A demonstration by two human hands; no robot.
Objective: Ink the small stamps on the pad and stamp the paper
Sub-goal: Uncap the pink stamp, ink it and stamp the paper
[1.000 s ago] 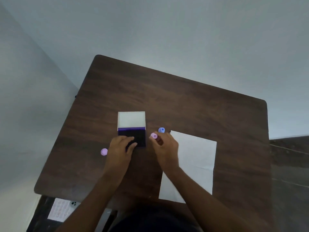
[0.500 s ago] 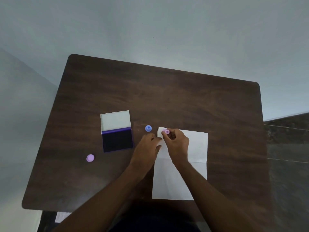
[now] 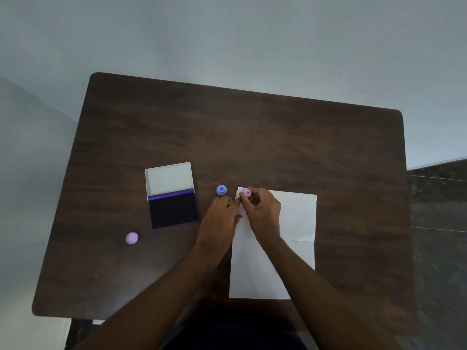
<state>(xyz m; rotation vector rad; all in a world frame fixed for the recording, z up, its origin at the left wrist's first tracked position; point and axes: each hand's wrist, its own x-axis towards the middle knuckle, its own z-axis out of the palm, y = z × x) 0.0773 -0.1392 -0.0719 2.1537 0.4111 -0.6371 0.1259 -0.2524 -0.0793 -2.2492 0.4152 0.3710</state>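
Observation:
A white sheet of paper (image 3: 293,223) lies on the dark wooden table (image 3: 252,137). My right hand (image 3: 262,210) pinches a small pink stamp (image 3: 247,193) at the paper's far left corner. My left hand (image 3: 219,221) rests flat at the paper's left edge, fingers touching it. A blue stamp (image 3: 221,189) stands just left of the paper. The ink pad (image 3: 173,209) lies open further left, its white lid (image 3: 168,178) folded back. A purple stamp (image 3: 132,238) sits alone near the table's left front.
Pale walls surround the table at the back and the left. A dark tiled floor (image 3: 439,223) shows past the right edge. Something white lies on the floor below the table's front left corner.
My right hand carried the pink stamp from beside the ink pad to the paper's far left corner. My left hand left the pad and came to the paper's left edge.

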